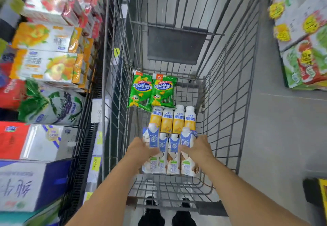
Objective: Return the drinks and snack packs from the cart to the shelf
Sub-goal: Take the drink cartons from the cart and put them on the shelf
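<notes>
We are reaching down into a grey wire shopping cart (228,87) with both arms. At the near end of its basket stands a row of four blue-and-white drink cartons. Our left hand (141,148) grips the leftmost carton (151,137), fingers curled round its far side and thumb across its front. Our right hand (200,148) grips the rightmost carton (187,138) the same way, its thumb lying on the carton face. Both held cartons stand higher than the two middle cartons (168,150) between them, which sit upright and touching.

Just beyond the cartons a row of four yellow yogurt bottles (172,120) with white caps stands side by side across the basket floor. Beyond those, toward the far left corner, two green snack packs (152,91) lean side by side against the far wall, below the folded dark child-seat flap (177,46).

To the left of the cart, the shelf (83,137) carries stacked drink cases (46,38) printed with fruit. On the right, more boxed cases (304,48) sit on the floor.
</notes>
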The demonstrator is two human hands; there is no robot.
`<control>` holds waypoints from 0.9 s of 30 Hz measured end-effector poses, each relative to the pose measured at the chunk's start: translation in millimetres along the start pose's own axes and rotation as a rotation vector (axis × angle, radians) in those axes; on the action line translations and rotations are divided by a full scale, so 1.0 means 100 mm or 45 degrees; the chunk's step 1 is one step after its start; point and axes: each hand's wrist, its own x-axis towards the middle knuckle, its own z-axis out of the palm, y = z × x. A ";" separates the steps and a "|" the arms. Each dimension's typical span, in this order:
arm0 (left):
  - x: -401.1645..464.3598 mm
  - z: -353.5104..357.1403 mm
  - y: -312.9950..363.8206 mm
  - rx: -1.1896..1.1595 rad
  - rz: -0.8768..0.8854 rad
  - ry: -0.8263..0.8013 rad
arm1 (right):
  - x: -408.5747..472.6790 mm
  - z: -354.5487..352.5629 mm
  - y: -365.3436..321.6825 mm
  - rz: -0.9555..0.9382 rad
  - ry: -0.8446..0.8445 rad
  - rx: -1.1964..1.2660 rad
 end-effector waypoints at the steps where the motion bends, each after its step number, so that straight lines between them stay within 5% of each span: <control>1: -0.18 -0.08 0.09 -0.040 0.069 0.017 | -0.11 -0.14 -0.12 -0.036 -0.004 0.033; 14: -3.09 -1.68 1.12 -0.422 0.750 0.369 | -2.26 -1.77 -2.20 -0.851 -0.038 0.011; 20: -4.45 -1.95 0.61 -0.664 0.890 0.648 | -3.36 -1.89 -2.73 -1.305 -0.306 0.036; 27: -5.81 -1.89 -0.77 -0.871 0.785 1.152 | -4.84 -1.07 -2.66 -1.629 -0.817 -0.085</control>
